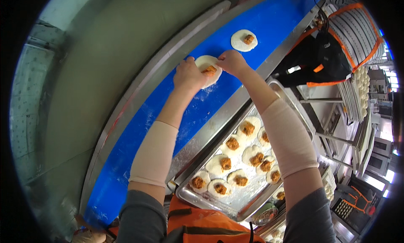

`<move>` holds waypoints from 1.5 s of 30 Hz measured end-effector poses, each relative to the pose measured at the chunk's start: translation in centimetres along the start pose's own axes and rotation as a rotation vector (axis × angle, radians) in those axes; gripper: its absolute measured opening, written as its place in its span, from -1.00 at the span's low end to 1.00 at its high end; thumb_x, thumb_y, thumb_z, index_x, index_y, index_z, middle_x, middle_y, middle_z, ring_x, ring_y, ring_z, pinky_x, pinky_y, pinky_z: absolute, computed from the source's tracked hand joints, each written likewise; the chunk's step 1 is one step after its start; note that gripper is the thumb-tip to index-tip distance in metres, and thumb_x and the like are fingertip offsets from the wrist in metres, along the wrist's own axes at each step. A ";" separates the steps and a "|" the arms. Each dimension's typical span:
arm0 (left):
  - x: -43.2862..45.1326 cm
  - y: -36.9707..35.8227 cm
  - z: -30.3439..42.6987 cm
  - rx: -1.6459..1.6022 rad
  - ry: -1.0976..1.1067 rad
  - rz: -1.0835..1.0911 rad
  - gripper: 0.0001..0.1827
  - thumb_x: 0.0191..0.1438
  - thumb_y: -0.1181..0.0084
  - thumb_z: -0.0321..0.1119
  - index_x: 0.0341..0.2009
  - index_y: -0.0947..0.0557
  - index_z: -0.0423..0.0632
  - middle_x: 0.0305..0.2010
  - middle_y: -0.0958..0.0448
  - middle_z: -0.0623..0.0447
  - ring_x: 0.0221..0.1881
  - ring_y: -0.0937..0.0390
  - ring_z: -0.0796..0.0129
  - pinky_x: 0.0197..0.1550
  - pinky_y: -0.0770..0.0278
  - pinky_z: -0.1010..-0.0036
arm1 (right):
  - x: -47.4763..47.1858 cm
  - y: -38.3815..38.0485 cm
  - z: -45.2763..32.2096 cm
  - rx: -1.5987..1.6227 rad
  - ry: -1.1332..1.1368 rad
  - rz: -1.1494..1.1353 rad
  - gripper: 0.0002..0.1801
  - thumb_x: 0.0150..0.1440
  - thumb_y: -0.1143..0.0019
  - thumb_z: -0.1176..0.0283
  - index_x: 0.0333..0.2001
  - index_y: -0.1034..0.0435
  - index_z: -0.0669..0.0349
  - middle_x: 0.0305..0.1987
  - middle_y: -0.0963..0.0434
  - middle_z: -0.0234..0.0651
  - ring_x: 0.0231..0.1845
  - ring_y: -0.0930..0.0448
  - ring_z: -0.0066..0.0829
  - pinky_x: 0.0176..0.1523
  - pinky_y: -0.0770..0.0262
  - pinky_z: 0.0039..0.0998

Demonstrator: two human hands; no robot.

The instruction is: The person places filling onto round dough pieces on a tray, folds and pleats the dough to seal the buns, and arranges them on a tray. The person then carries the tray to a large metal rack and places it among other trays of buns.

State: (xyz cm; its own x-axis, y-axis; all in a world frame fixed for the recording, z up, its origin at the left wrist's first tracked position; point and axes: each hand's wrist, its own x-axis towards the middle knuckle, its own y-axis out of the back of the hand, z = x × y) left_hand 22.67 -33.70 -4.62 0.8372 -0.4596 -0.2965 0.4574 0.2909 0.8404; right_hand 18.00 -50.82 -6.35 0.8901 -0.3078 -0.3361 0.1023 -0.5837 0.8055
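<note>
My left hand [189, 75] grips the left side of a flat, round piece of dough [214, 78], its thumb close to the filling. A clump of orange-brown filling [209, 71] sits on the dough, partly behind that thumb. At the dough's upper right edge, my right hand [233, 62] pinches the rim between thumb and fingers. Both hands are over a blue conveyor belt [151, 129] dusted with flour. Whether the dough is lifted off the belt, I cannot tell. Farther along lies another dough round [240, 46] with its own clump of filling [248, 39].
Close to my body, a metal tray [252, 197] holds several filled dough rounds [218, 164]; my right forearm hides part of it. Past the tray stands a person [328, 56] in black with orange straps. Stacked trays [352, 99] and racks are at right. A metal rail [151, 75] edges the belt.
</note>
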 end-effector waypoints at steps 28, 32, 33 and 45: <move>-37.7 -14.4 4.3 -0.665 -0.438 -0.685 -0.54 0.05 -0.18 -0.39 0.00 -0.35 -0.29 -0.10 -0.47 -0.27 -0.14 -0.53 0.01 -0.16 -0.53 0.26 | -47.6 -5.4 10.9 0.895 -0.574 -0.115 -0.73 0.11 -0.18 0.44 -0.12 -0.42 0.33 -0.16 -0.55 -0.28 -0.06 -0.52 -0.50 0.01 -0.42 -0.48; -38.0 -16.4 6.7 -0.417 -0.599 -0.627 -0.46 0.04 -0.16 -0.40 0.09 -0.32 -0.28 -0.12 -0.44 -0.21 -0.16 -0.52 0.02 -0.20 -0.54 0.29 | -50.4 -8.5 12.5 0.334 -0.425 0.093 -0.72 0.01 -0.13 0.63 -0.14 -0.43 0.29 -0.18 -0.52 -0.16 -0.33 -0.59 -0.37 -0.22 -0.51 -0.40; -37.6 -15.2 6.7 -0.391 -0.692 -0.528 -0.45 0.02 -0.17 -0.39 0.09 -0.32 -0.28 -0.13 -0.44 -0.20 -0.21 -0.54 0.03 -0.24 -0.55 0.29 | -50.0 -8.8 12.4 0.149 -0.373 0.074 -0.70 0.00 -0.09 0.67 -0.13 -0.43 0.27 -0.18 -0.52 -0.17 -0.30 -0.59 -0.25 -0.20 -0.51 -0.38; -12.9 2.3 -9.4 0.033 0.076 0.071 -0.02 -0.05 -0.17 0.25 0.26 -0.22 -0.21 0.31 -0.17 -0.32 0.35 -0.06 -0.15 0.32 -0.10 0.07 | -27.2 -4.6 -0.8 0.739 0.238 0.048 -0.53 -0.07 0.01 0.77 -0.01 -0.42 0.30 -0.01 -0.53 -0.11 -0.04 -0.58 -0.23 0.03 -0.50 -0.37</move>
State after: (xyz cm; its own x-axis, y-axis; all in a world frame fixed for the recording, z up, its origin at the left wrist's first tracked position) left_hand 15.76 -19.23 -3.16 0.8882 -0.3732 -0.2681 0.3869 0.2926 0.8745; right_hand -6.32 -39.19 -0.57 0.9660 -0.2246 -0.1278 -0.1870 -0.9489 0.2542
